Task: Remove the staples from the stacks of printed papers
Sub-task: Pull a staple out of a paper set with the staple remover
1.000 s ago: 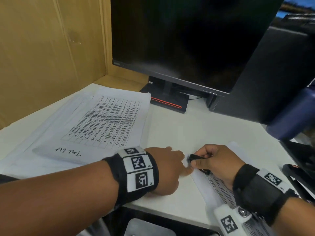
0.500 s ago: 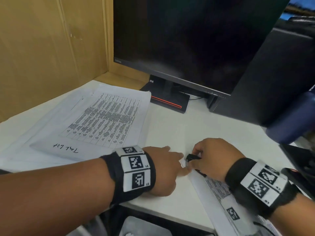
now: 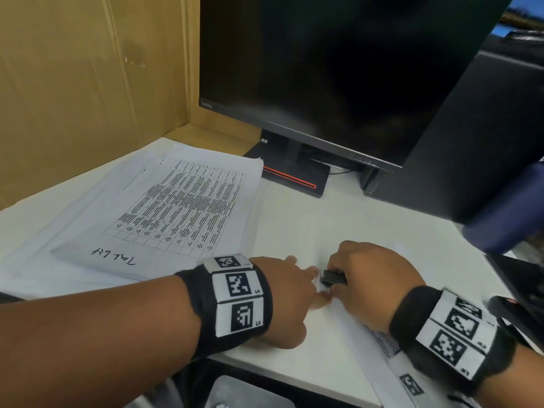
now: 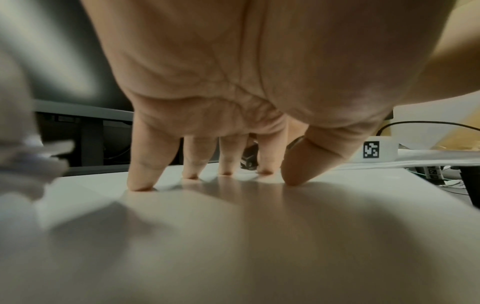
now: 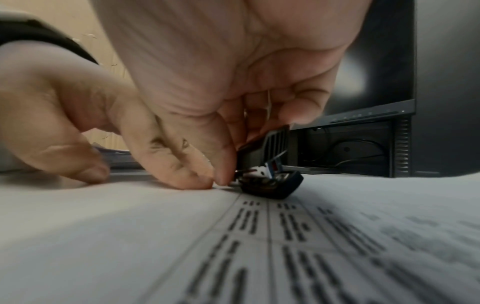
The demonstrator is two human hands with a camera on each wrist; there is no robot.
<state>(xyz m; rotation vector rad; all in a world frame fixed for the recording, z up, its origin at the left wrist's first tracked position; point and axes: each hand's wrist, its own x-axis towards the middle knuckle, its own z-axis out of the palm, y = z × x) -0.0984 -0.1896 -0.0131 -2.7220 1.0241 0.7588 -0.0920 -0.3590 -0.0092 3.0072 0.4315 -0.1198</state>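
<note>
A stapled stack of printed papers (image 3: 357,337) (image 5: 285,246) lies at the desk's front right. My right hand (image 3: 371,278) (image 5: 207,102) grips a black staple remover (image 3: 332,277) (image 5: 270,170), whose lower end sits on the stack's top left corner. My left hand (image 3: 282,298) (image 4: 221,92) presses straight fingertips (image 4: 141,185) down on the white surface just left of that corner, beside the remover (image 4: 249,159). The staple itself is hidden. A second stack of printed papers (image 3: 164,213), with handwriting at its near edge, lies at the left.
A dark monitor (image 3: 338,72) on a black stand (image 3: 294,175) rises behind the hands. Wooden panels (image 3: 88,83) close off the left and back. A dark blue object (image 3: 506,207) and black items (image 3: 524,284) crowd the right edge. A cable (image 4: 428,124) runs behind.
My right hand with the staple remover has shifted slightly left and turned at the stack's corner. My left hand has stayed pressing beside it.
</note>
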